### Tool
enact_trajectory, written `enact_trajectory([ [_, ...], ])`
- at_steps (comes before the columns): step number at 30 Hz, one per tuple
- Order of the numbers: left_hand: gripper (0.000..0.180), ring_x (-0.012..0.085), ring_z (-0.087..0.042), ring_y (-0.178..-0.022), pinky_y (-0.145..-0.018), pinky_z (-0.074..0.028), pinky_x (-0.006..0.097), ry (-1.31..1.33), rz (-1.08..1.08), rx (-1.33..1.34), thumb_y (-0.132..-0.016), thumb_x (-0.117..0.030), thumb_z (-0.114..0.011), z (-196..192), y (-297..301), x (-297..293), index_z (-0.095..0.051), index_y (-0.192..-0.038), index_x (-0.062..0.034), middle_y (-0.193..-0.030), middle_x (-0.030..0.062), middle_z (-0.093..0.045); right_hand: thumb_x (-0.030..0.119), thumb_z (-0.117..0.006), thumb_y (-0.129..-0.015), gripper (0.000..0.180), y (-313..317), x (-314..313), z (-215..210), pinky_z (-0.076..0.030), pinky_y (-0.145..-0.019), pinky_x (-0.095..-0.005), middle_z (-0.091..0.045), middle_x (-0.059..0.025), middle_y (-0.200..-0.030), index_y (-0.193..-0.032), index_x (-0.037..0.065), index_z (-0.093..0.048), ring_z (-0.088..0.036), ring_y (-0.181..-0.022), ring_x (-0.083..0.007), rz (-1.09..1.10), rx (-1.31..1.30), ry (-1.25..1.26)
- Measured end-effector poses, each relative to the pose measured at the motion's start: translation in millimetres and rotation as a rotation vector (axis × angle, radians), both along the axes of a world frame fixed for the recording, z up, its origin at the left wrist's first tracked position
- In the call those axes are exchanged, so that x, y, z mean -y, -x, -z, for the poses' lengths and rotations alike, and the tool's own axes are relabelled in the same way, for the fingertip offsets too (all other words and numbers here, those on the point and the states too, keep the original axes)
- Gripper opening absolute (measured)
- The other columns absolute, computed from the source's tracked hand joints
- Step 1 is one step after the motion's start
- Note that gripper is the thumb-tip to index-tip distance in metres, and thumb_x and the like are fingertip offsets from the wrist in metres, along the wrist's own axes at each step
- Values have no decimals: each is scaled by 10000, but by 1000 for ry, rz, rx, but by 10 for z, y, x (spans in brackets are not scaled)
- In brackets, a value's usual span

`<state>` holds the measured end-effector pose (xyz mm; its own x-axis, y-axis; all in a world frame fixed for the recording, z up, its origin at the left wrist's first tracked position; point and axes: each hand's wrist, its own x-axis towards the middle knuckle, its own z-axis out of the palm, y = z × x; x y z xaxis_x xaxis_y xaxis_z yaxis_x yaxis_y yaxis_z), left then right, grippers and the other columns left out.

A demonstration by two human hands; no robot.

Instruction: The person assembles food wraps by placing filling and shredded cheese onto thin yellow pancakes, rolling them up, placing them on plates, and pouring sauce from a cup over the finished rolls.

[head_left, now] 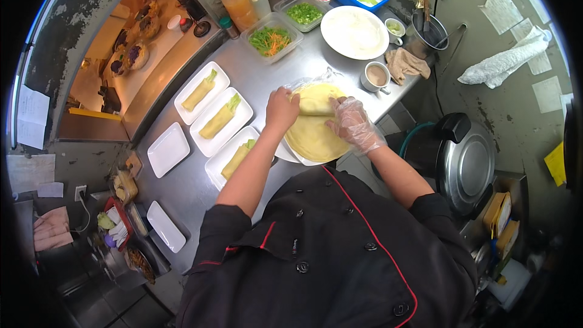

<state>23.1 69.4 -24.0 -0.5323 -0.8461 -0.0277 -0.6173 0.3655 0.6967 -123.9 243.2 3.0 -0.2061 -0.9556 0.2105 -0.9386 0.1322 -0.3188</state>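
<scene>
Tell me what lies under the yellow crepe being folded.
A white plate shows beneath the yellow crepe, its rim peeking out at the near edge. The left hand and gloved right hand press the folded part; any filling inside is hidden.

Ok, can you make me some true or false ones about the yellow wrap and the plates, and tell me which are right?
1. Both hands touch the thin yellow round wrap. True: the bare left hand and the right hand in a clear plastic glove rest on it.
2. Three white rectangular plates each hold a rolled yellow wrap. True.
3. Every white rectangular plate is full. False: the empty white plate and another nearer the person hold nothing.
4. The clear plastic tub of shredded green and orange vegetables sits on the floor. False: it stands on the steel counter.
</scene>
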Motion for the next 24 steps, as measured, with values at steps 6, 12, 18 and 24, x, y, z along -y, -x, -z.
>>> enact_trajectory([
  [6, 259, 339, -606, -910, -845, -488, 410, -86, 7, -100, -934, -250, -626, 72, -51, -298, -700, -1036, -23, -994, 187, -607, 212, -721, -745, 440, -25, 11, 95, -505, -794, -456, -628, -174, -979, -1110, -18, -630, -601, -926, -350, 17, -47, 1],
  [12, 224, 342, -600, -925, -843, -480, 418, 77, 273, -58, -919, -210, -623, 128, 41, -58, -717, -978, -16, -948, 197, -619, 202, -683, -774, 520, -8, 181, 175, -494, -769, -430, -616, -151, -1007, -1253, 19, -597, -599, -907, -334, -164, -80, 178],
  [18, 204, 339, -605, -967, -869, -487, 413, -158, 322, -64, -861, -171, -686, -24, 65, 95, -707, -1008, -30, -966, 191, -637, 276, -682, -841, 446, 47, 416, 157, -487, -819, -444, -637, -173, -1018, -1218, 42, -637, -619, -944, -356, -154, 122, -137],
  [24, 347, 300, -596, -1002, -877, -495, 407, 314, 612, -90, -752, -159, -807, -208, -38, -62, -695, -1065, -57, -1089, 143, -607, 291, -652, -886, 460, 405, 505, 158, -472, -911, -458, -655, -245, -1067, -1246, 5, -623, -626, -1028, -381, -243, 414, -311],
])
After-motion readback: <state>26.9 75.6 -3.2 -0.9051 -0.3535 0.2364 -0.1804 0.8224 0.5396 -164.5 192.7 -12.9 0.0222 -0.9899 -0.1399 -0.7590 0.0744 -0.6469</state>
